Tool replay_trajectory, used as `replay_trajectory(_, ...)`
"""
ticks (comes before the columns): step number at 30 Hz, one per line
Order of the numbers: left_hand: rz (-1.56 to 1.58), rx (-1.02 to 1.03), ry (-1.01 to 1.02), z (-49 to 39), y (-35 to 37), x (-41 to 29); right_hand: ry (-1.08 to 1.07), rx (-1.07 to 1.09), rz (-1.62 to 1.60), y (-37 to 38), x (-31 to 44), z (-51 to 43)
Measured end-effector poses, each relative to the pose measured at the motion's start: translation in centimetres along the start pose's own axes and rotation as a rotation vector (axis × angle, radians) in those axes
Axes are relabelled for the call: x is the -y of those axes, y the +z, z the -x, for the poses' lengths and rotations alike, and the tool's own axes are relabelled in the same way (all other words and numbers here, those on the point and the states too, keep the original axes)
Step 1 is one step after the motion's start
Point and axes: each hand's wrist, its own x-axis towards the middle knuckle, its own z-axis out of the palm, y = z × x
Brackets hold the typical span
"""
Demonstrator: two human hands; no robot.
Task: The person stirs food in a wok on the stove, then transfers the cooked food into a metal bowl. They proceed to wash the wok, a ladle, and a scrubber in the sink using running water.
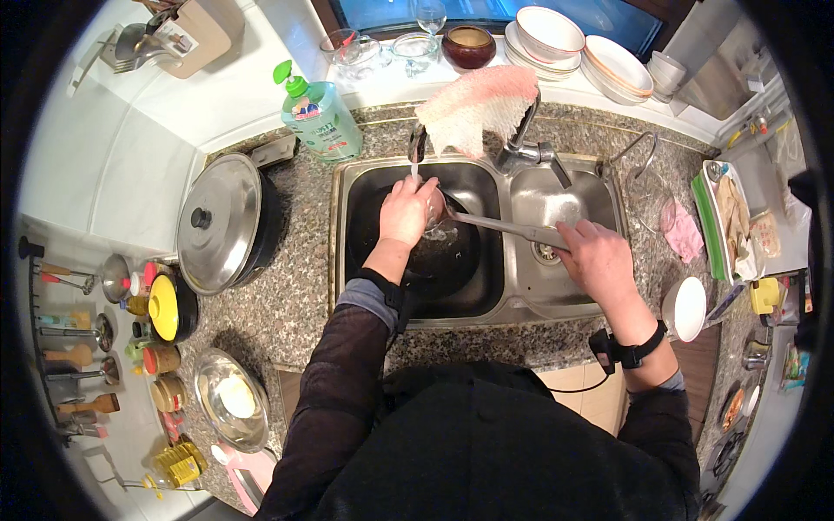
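Note:
My right hand point(596, 264) grips the end of a metal ladle's long handle point(502, 226), above the right basin point(531, 198). At the other end, my left hand point(404, 211) is on the ladle's bowl point(436, 207), with its fingers over the rim and partly hiding it. A thin stream of water point(414, 170) falls from the faucet spout point(417, 140) onto the left hand. Beneath the ladle, a dark round pan point(449, 267) lies in the left basin point(490, 286). Some water or foam shows below the ladle's bowl.
A pink and white mesh cloth point(482, 107) drapes over the faucet point(524, 155). Left of the sink stand a soap pump bottle point(322, 124) and a lidded pot point(221, 225). A steel bowl point(218, 371) holds something pale. At right are a white bowl point(687, 309) and pink cloth point(682, 234).

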Motion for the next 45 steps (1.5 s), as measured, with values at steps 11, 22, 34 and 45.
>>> replay_trajectory(11, 1.908, -0.131, -0.923, 0.6, 0.4, -1.3, 0.266, 0.358, -0.714, 6.1, 1.3, 0.9)
replay_trajectory(22, 0.176, -0.018, 0.004, -0.1, 0.4, -2.4, 0.706, 0.941, -1.668, 5.7, 2.1, 3.2)
replay_trajectory(34, -0.030, -0.132, -0.060, 3.1, -0.2, -7.5, 0.652, 1.016, -1.857, 7.4, 1.5, 1.7)
replay_trajectory(45, -0.138, 0.147, 0.383, 4.1, -3.6, -6.1, 0.647, 0.963, -1.558, 7.1, 0.9, 2.0)
